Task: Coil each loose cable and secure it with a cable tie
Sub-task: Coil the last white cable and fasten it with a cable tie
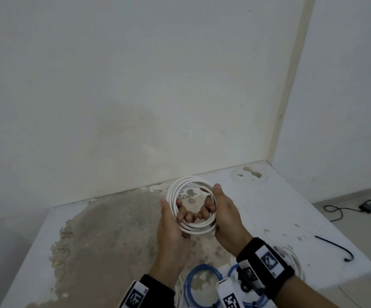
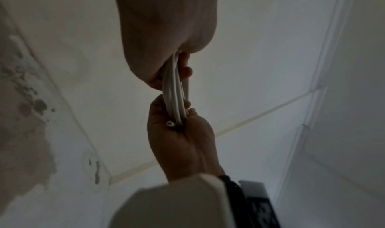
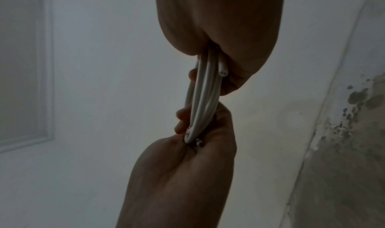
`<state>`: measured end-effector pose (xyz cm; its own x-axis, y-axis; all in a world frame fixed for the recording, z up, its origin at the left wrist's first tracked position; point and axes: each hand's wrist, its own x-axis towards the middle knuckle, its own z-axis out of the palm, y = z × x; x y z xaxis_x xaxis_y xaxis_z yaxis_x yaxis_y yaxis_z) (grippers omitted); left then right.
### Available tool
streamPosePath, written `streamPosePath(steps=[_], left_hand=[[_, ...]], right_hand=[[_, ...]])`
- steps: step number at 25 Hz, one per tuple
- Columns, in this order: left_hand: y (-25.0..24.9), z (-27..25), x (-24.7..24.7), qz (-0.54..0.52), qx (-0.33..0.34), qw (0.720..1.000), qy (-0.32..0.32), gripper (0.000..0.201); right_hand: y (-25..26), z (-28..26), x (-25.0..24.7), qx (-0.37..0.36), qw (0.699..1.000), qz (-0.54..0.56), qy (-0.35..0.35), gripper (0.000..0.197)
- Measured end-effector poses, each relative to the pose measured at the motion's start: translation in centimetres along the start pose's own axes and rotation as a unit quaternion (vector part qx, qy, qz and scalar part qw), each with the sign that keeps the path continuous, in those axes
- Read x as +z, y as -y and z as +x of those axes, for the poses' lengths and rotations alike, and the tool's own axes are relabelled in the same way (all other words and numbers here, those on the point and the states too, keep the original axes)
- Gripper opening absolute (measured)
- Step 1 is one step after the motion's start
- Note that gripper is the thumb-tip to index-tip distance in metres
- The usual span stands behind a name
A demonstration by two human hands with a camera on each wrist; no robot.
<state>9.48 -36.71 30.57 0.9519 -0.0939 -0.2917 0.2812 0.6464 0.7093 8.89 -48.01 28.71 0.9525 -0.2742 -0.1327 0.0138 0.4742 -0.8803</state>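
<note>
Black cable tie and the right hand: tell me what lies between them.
In the head view, only bare white tabletop separates the black cable tie from the right hand, which grips the white cable coil.

"What are the things resting on?"

"A white table (image 1: 269,196) pushed into a wall corner. A large brownish patch (image 1: 113,230) where the paint has worn away covers its middle and left."

"And what lies on it?"

"A thin black cable tie (image 1: 335,246) with a hooked end, near the right edge. At the near edge, blue cable loops (image 1: 191,283), and a white cable coil (image 1: 296,262) partly hidden behind a wrist."
</note>
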Motion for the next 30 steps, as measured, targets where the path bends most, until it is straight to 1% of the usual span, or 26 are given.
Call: streamPosePath(steps=[2, 3, 6, 9, 11, 13, 14, 15, 17, 18, 19, 20, 21, 22, 23, 24, 25, 26, 28, 30], left_hand=[[0.1, 0.3, 0.3, -0.026, -0.006, 0.999, 0.02, 0.044], [-0.1, 0.5, 0.5, -0.03, 0.001, 0.999, 0.021, 0.044], [0.5, 1.1, 1.3, -0.01, 0.011, 1.0, 0.021, 0.044], [1.7, 1.5, 2.0, 0.053, 0.018, 0.997, 0.046, 0.039], [2.5, 2.3, 2.3, 0.149, 0.021, 0.987, 0.062, 0.037], [3.3, 3.6, 2.5, 0.259, 0.015, 0.963, 0.073, 0.039], [3.7, 4.3, 2.7, 0.309, 0.021, 0.947, 0.081, 0.041], [3.8, 4.9, 2.9, 0.351, 0.038, 0.932, 0.086, 0.043], [3.9, 6.0, 4.2, 0.423, 0.106, 0.895, 0.094, 0.049], [3.7, 6.5, 5.2, 0.451, 0.136, 0.874, 0.117, 0.056], [3.8, 6.8, 6.6, 0.478, 0.147, 0.853, 0.152, 0.061], [4.0, 7.1, 8.0, 0.499, 0.139, 0.833, 0.193, 0.06], [4.5, 7.1, 9.6, 0.509, 0.108, 0.822, 0.229, 0.055], [5.3, 7.1, 11.0, 0.498, 0.067, 0.829, 0.245, 0.05], [6.1, 7.0, 12.0, 0.461, 0.031, 0.853, 0.245, 0.047], [7.1, 6.9, 12.8, 0.41, 0.008, 0.884, 0.224, 0.046], [7.8, 6.9, 13.4, 0.367, 0.005, 0.91, 0.196, 0.043], [8.7, 7.1, 13.9, 0.336, 0.012, 0.928, 0.163, 0.041], [9.8, 7.7, 14.4, 0.289, 0.04, 0.951, 0.105, 0.038], [9.9, 8.5, 14.5, 0.236, 0.065, 0.967, 0.065, 0.037]], right_hand=[[0.0, 0.0, 0.1, -0.006, 1.0, 0.01, -0.003, 0.052], [0.1, 0.1, 0.3, -0.011, 1.0, 0.01, 0.0, 0.049], [0.6, 0.3, -0.3, -0.024, 1.0, 0.007, 0.011, 0.044], [2.2, 1.3, -1.9, -0.02, 1.0, 0.011, 0.006, 0.039], [3.6, 2.4, -3.6, -0.019, 1.0, -0.009, 0.0, 0.039], [5.4, 3.6, -5.7, -0.01, 0.999, -0.039, 0.011, 0.038], [6.5, 4.2, -7.1, -0.005, 0.998, -0.061, 0.028, 0.038], [7.6, 4.8, -8.2, 0.001, 0.995, -0.091, 0.048, 0.038], [9.8, 6.2, -10.6, 0.016, 0.979, -0.175, 0.102, 0.037], [10.7, 6.7, -11.5, 0.023, 0.966, -0.221, 0.135, 0.037], [11.5, 7.3, -12.3, 0.03, 0.951, -0.257, 0.17, 0.037], [12.2, 7.9, -12.8, 0.031, 0.938, -0.281, 0.201, 0.037], [12.7, 8.5, -13.3, 0.03, 0.929, -0.295, 0.222, 0.038], [13.2, 9.0, -13.9, 0.026, 0.925, -0.301, 0.23, 0.038], [13.3, 9.4, -14.4, 0.02, 0.926, -0.3, 0.227, 0.038], [13.3, 9.8, -15.0, 0.014, 0.931, -0.291, 0.218, 0.038], [13.1, 10.0, -15.5, 0.004, 0.938, -0.277, 0.209, 0.038], [12.8, 10.3, -15.9, -0.009, 0.943, -0.268, 0.196, 0.039], [11.9, 10.6, -16.8, -0.045, 0.949, -0.272, 0.153, 0.042], [11.2, 10.6, -17.7, -0.07, 0.952, -0.278, 0.104, 0.042]])
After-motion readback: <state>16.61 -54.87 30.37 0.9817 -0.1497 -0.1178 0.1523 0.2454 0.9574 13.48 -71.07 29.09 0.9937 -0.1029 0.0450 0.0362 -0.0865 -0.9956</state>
